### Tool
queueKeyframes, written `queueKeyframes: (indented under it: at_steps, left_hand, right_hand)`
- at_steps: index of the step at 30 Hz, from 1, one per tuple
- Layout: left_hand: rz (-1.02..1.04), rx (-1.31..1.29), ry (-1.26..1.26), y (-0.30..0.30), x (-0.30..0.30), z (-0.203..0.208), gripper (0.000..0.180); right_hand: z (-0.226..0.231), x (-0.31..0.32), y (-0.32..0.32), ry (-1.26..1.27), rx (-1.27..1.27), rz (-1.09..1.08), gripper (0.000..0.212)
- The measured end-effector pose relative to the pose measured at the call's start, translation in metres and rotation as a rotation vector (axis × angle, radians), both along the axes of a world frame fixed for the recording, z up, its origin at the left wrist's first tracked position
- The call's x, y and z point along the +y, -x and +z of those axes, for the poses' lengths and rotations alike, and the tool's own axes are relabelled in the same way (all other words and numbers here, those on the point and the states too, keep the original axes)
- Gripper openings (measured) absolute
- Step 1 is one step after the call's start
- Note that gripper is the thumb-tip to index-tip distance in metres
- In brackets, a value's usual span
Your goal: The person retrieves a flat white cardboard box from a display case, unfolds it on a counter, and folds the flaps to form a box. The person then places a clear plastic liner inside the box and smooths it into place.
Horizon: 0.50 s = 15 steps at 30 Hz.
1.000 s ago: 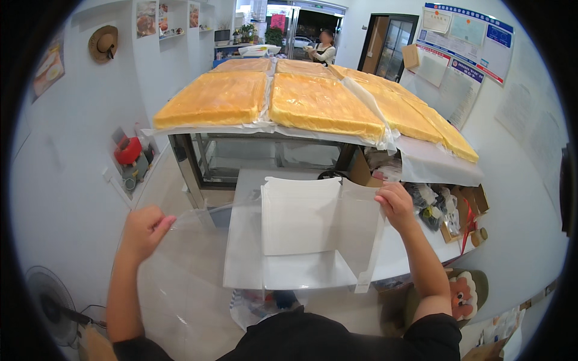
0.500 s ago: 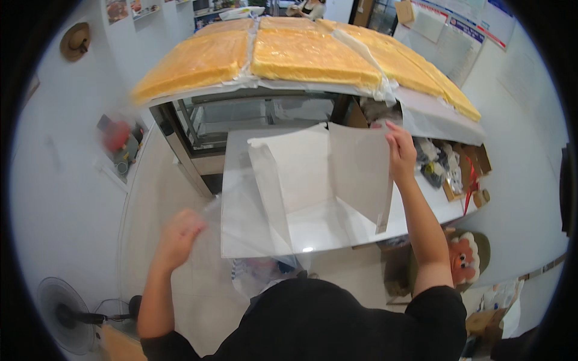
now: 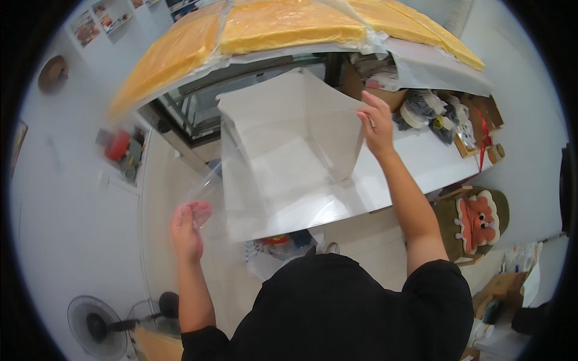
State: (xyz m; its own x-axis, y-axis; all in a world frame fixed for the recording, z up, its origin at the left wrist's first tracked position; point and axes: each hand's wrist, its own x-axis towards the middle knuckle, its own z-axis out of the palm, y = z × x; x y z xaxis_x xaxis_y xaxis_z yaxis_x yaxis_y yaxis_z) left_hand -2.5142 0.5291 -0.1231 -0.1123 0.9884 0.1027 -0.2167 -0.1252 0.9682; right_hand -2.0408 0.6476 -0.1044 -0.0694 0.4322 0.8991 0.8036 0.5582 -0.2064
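Note:
A white cardboard box (image 3: 283,156) stands unfolded and open on the white table, its side panels raised. Clear plastic film (image 3: 208,183) stretches from the box's left side toward my left hand (image 3: 189,225). That hand is closed on the film, low and to the left, off the table's edge. At the upper corner of the box's right panel, my right hand (image 3: 376,123) pinches the panel's edge between thumb and fingers. Film may also lie under those fingers, but it is too transparent to be sure.
Large yellow slabs (image 3: 289,27) under plastic rest on the raised surface behind. Bags and rolls (image 3: 421,111) and a cardboard tray (image 3: 481,129) sit at the table's right. A chair with a cushion (image 3: 478,219) stands right; a fan (image 3: 99,328) is lower left.
The view has shifted, with the table's right side and chair showing more fully. My left hand has turned its fingers inward, still holding the film. My right hand stays at the box's right panel.

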Motion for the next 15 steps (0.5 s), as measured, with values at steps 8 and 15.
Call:
queueKeyframes:
  at_steps: [8,15]
  left_hand:
    - [-0.142,-0.126,0.057,-0.045,-0.006,-0.007,0.032]
    - [-0.178,-0.131,-0.023,-0.056,-0.004,0.005,0.033]
  right_hand:
    - [0.048,-0.054,0.095,0.232,-0.213,0.153,0.066]
    - [0.069,-0.032,0.179,0.819,-0.318,0.306,0.044]
